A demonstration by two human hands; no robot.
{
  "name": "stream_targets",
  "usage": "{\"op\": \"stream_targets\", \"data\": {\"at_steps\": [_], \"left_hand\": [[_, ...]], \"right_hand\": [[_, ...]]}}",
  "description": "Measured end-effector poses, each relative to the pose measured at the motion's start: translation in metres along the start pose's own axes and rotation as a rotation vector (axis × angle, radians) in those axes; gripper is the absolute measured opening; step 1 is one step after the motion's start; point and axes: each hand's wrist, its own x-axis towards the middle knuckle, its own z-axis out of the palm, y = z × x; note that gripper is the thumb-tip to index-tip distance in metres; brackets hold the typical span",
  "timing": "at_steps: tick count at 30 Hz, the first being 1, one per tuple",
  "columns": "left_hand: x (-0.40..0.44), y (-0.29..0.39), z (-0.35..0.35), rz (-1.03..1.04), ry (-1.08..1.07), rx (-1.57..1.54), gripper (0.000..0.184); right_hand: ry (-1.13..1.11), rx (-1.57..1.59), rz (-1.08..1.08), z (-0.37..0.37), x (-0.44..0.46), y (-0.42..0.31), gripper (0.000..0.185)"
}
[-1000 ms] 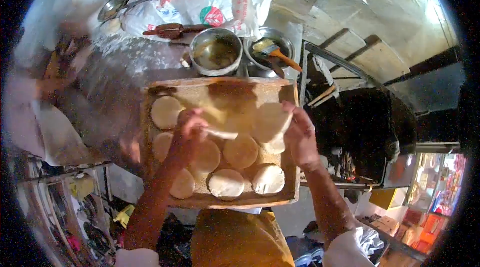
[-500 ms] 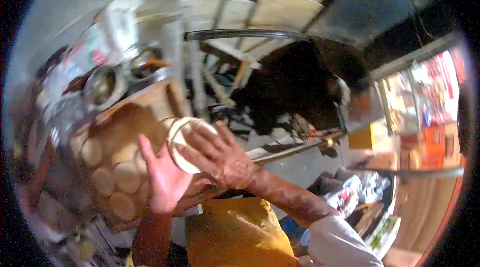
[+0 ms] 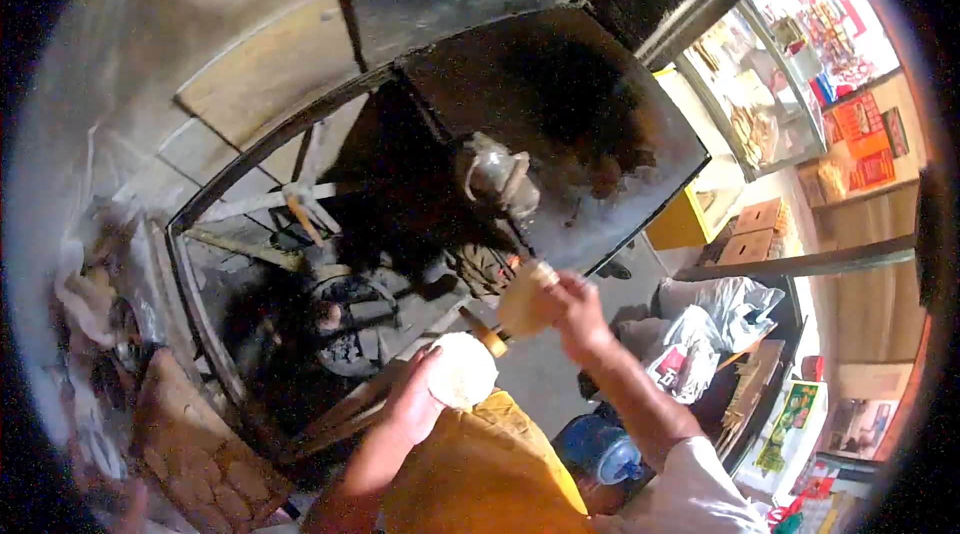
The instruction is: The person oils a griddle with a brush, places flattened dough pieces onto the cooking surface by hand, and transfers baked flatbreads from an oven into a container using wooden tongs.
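Observation:
On my left hand (image 3: 412,406), at the lower middle, rests a round, pale dough disc (image 3: 463,371), gripped at its left edge by my fingers. A second flat dough disc (image 3: 525,304) hangs from my right hand (image 3: 580,312), pinched at its upper right side. The two discs are close together but apart. Just beyond my right hand is the front edge of a dark, sooty griddle plate (image 3: 560,124). A wooden handle (image 3: 485,332) shows between the two discs; its tool is partly hidden.
A pale, crumpled-looking object (image 3: 500,176) lies on the griddle. Left of it is an open pit (image 3: 340,319) with sticks and a glow near the front. A wooden board (image 3: 205,434) with dough rounds stands lower left. Plastic bags (image 3: 690,334) and a blue water jug (image 3: 600,449) are at right.
My view has swung right, away from the board toward the griddle. My hands, earlier together around one disc, have separated, with a dough disc now in each.

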Motion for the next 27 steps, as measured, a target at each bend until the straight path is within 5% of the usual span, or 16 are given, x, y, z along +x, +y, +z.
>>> {"op": "stream_targets", "data": {"at_steps": [6,8,10,14,16,18,20,22,27], "left_hand": [[0.081,0.03,0.095,0.012,-0.03,0.103,0.039],[0.109,0.042,0.124,0.058,-0.047,0.22,0.05],[0.143,0.053,0.15,0.175,-0.133,0.264,0.047],[0.224,0.079,0.193,0.258,-0.178,0.24,0.047],[0.242,0.088,0.209,0.34,0.021,0.605,0.065],[0.264,0.08,0.198,0.614,-0.024,1.006,0.067],[0.252,0.071,0.196,0.79,-0.148,1.381,0.053],[0.244,0.076,0.209,0.877,-0.179,1.846,0.052],[0.283,0.074,0.211,1.042,0.035,2.195,0.056]], "right_hand": [[0.148,0.195,-0.154,-0.103,0.121,-0.077,0.038],[0.402,-0.134,-0.323,-0.128,0.145,-0.071,0.045],[0.396,-0.356,-0.466,-0.147,0.14,-0.051,0.045],[0.269,-0.512,-0.353,-0.138,0.106,-0.039,0.032],[0.287,-0.787,-0.457,-0.13,0.105,-0.048,0.03],[0.255,-0.803,-0.423,-0.124,0.112,-0.061,0.035],[0.274,-1.074,-0.697,-0.125,0.134,-0.061,0.038],[0.215,-1.119,-0.651,-0.125,0.157,-0.068,0.047],[0.226,-1.369,-0.839,-0.121,0.189,-0.074,0.052]]}}
